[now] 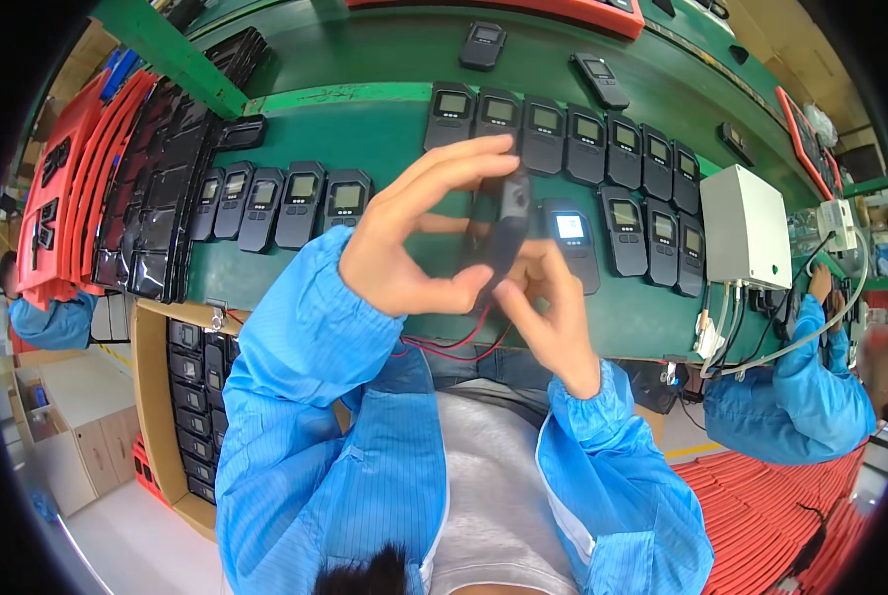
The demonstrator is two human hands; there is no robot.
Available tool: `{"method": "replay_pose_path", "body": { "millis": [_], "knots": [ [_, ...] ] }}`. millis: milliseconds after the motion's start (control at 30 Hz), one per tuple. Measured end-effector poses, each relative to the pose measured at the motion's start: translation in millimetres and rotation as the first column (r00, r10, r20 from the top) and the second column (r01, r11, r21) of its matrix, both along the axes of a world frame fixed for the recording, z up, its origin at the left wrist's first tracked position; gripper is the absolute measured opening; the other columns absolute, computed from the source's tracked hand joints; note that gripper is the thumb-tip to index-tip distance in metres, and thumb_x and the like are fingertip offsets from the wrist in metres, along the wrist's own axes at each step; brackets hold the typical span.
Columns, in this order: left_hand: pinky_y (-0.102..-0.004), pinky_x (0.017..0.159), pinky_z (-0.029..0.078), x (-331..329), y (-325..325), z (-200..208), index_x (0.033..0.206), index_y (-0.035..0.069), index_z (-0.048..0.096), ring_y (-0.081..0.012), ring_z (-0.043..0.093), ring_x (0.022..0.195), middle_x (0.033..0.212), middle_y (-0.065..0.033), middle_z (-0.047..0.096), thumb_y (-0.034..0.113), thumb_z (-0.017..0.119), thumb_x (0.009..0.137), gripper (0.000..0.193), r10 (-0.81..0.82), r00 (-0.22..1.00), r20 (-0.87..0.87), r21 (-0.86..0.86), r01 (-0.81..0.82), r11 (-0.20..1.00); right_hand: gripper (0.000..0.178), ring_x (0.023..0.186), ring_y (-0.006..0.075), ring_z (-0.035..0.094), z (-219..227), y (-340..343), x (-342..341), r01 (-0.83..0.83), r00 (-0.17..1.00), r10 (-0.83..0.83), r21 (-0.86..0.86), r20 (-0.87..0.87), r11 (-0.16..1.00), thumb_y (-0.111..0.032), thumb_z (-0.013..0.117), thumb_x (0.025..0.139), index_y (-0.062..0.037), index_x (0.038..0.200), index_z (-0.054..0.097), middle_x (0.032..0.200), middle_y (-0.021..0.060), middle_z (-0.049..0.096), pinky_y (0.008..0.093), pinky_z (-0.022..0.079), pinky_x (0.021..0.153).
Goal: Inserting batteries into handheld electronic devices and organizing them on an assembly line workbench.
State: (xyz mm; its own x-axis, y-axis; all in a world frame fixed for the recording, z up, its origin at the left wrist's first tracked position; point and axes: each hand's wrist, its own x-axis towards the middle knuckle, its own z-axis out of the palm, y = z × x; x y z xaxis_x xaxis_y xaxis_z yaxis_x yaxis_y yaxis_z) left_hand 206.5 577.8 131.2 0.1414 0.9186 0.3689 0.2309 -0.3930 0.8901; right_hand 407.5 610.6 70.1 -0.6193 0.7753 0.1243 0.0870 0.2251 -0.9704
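Note:
A black handheld device [509, 223], turned edge-on, is gripped between the thumb and fingers of my left hand [394, 238] above the green bench. My right hand [560, 322] is closed in a pinch against the device's lower end; what lies between its fingertips is hidden. Thin red wires [454, 347] run up to that end, near both thumbs. Just beyond my right hand lies a similar device with a lit screen [571, 228]. More such devices [543, 134] lie in rows behind, and another group [303, 198] lies left of my left hand.
A white box with cables [747, 228] stands right of the rows. Black plastic trays [156, 188] and red trays [62, 198] lean at the left. Below, a carton [156, 387] holds more devices. Stacked red trays [761, 506] and a co-worker's blue sleeve [801, 357] are at the right.

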Motion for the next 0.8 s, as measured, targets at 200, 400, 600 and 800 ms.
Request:
{"method": "replay_pose_path", "body": {
  "millis": [200, 400, 600, 800],
  "knots": [
    [-0.0452, 0.092, 0.054, -3.0, -20.8, -11.4, 0.134, 0.006, 0.048, -0.0315, 0.049, 0.124, 0.144, -0.0164, 0.037, -0.001, 0.072, 0.066, 0.073, -0.025, 1.000, 0.019, 0.091, 0.023, 0.996, 0.038, 0.052, 0.0134, 0.049, 3.4, -10.3, 0.4, -0.135, 0.990, 0.137, 0.059, -0.041, 0.989, -0.021, 0.071, 0.081, -0.0004, 0.106, 0.051, 0.063, 0.0044, 0.049, 0.0274, 0.037, 0.049],
    [-0.0450, 0.092, 0.053, 5.1, -28.1, -24.2, 0.135, 0.006, 0.046, -0.0318, 0.049, 0.125, 0.144, -0.0203, 0.035, 0.001, 0.076, 0.066, 0.075, 0.011, 1.000, -0.007, 0.181, -0.010, 0.983, 0.051, 0.062, 0.0167, 0.058, 7.9, -21.1, -15.3, -0.033, 0.977, -0.015, 0.223, 0.211, 0.974, -0.018, 0.074, 0.073, 0.0001, 0.112, 0.047, 0.073, 0.0067, 0.058, 0.0268, 0.046, 0.058],
    [-0.0401, 0.094, 0.051, 20.5, -30.4, -29.3, 0.143, 0.009, 0.035, -0.0289, 0.050, 0.123, 0.138, -0.0199, 0.044, 0.003, 0.078, 0.068, 0.087, 0.092, 0.979, 0.181, 0.070, -0.106, 0.992, 0.029, 0.051, 0.0148, 0.056, -8.7, -24.3, -10.7, -0.051, 0.991, 0.066, 0.126, -0.114, 0.991, -0.017, 0.070, 0.075, -0.0017, 0.092, 0.052, 0.064, 0.0066, 0.056, 0.0284, 0.040, 0.046],
    [-0.0366, 0.097, 0.046, 22.4, -30.5, -30.3, 0.148, 0.011, 0.021, -0.0232, 0.055, 0.117, 0.125, -0.0129, 0.056, 0.002, 0.079, 0.072, 0.096, 0.026, 0.873, 0.488, -0.319, 0.151, 0.936, 0.041, 0.092, 0.0117, 0.056, -8.2, -30.4, -7.8, -0.234, 0.967, 0.201, -0.244, -0.154, 0.941, -0.008, 0.062, 0.081, 0.0023, 0.119, 0.053, 0.101, 0.0054, 0.060, 0.0296, 0.048, 0.076]
  ]
}}
